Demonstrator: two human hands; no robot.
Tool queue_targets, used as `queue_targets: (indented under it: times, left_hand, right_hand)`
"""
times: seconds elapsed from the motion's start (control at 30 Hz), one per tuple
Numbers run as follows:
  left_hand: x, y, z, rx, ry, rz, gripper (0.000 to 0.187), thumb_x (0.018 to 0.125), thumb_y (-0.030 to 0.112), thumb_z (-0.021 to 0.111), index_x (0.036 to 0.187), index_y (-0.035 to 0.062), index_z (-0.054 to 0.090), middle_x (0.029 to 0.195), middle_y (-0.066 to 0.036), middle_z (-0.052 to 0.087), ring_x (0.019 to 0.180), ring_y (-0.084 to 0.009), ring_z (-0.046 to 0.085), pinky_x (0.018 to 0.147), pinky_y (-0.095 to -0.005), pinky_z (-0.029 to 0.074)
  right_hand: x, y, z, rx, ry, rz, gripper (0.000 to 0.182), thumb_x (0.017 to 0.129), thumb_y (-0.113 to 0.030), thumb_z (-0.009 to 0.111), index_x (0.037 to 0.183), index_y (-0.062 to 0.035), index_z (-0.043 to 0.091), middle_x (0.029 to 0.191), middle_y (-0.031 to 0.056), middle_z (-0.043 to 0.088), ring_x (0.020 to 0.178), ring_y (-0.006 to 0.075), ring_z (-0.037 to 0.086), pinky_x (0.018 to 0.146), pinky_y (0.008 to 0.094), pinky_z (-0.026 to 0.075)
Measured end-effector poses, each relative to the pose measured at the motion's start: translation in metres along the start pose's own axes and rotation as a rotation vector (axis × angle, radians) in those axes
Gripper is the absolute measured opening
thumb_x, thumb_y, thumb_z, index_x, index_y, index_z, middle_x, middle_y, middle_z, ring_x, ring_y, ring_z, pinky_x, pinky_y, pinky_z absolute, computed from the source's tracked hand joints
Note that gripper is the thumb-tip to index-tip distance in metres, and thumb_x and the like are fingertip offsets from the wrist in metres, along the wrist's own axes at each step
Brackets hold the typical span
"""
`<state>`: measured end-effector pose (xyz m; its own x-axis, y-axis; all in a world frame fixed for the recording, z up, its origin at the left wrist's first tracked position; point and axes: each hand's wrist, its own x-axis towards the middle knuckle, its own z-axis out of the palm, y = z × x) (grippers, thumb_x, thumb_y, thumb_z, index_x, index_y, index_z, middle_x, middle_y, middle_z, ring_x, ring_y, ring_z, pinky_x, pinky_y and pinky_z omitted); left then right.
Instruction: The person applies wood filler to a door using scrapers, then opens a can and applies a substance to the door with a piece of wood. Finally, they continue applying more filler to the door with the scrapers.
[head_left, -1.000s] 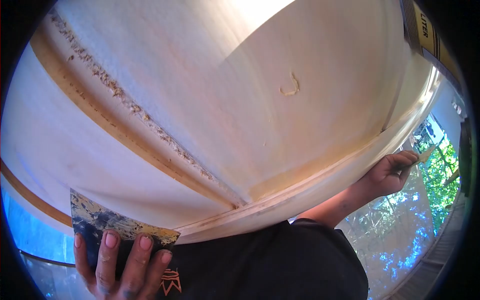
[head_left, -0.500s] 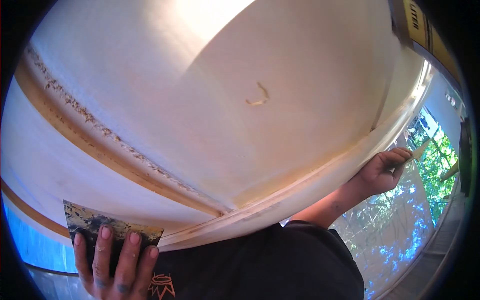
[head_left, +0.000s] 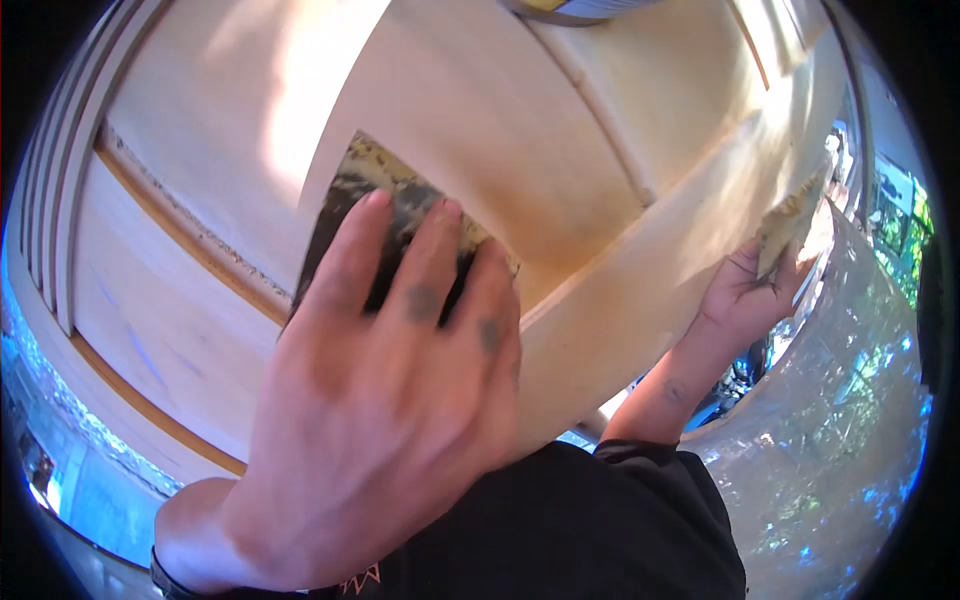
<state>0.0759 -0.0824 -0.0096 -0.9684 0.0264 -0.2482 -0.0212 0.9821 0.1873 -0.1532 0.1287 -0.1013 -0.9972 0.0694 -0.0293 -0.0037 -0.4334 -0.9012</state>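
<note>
My left hand [head_left: 390,380] reaches up from the lower left with its back toward me. Its fingers press on a dark spreader [head_left: 385,170], a thin plate smeared with yellowish filler, which lies over the pale panel [head_left: 470,110]. The thumb is hidden. Farther right, my right hand [head_left: 750,290] is turned palm up beyond the panel's edge. It grips a scraper [head_left: 790,220] coated in beige filler, most of whose blade points up and away.
Raised strips [head_left: 180,215] divide the panel, with rough crumbly residue along one. A tin [head_left: 575,10] stands at the top edge. Clear plastic sheeting [head_left: 800,440] hangs at the lower right. Grooved slats [head_left: 60,170] line the far left.
My left hand has brought the spreader up from the lower left onto the panel. My right hand has turned from a fist to palm up. The view has shifted, and the curl of filler no longer shows.
</note>
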Motion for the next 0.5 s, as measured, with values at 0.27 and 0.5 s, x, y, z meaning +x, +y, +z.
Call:
queue_targets:
  times: [0.27,0.5]
  left_hand:
    - [-0.013,0.003,0.0,-0.264,-0.161,0.037,0.033,0.078,0.013,0.056,0.108,0.0063,0.068,0.116,-0.009,0.061,0.116,-0.0313,0.054,0.102,-0.0495,0.038]
    - [-0.035,0.001,-0.034,-0.201,-0.246,-0.049,0.03,0.08,0.011,0.055,0.107,0.0071,0.069,0.112,-0.008,0.065,0.112,-0.031,0.058,0.101,-0.048,0.04]
  right_hand:
    - [0.003,-0.001,-0.011,0.258,-0.351,0.152,0.036,0.096,-0.005,0.045,0.127,0.0136,0.041,0.127,0.024,0.053,0.113,0.0281,0.058,0.098,0.0359,0.049]
    - [-0.003,-0.001,0.005,0.085,-0.122,0.06,0.036,0.096,-0.004,0.045,0.127,0.0127,0.042,0.129,0.023,0.052,0.117,0.0294,0.055,0.106,0.0413,0.041]
